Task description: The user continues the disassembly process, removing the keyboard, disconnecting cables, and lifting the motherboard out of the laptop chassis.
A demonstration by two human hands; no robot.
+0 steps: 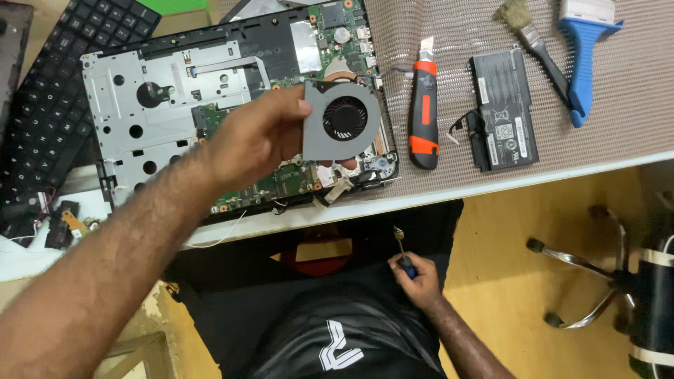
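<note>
My left hand (256, 140) holds a grey laptop cooling fan (342, 121) by its left edge, lifted above the opened laptop chassis (168, 91), whose green circuit board and metal frame are exposed. Thumb on top, fingers beneath the fan. Down in my lap, below the table edge, my right hand (418, 279) grips a small screwdriver (403, 251) with a dark handle, tip pointing up.
A black keyboard (53, 91) lies at the left. On the mesh mat (456, 42) sit an orange-and-black utility knife (423, 112), a black battery pack (504, 109), a brush (537, 42) and a blue-handled tool (583, 63). A chair base (590, 274) stands on the floor at the right.
</note>
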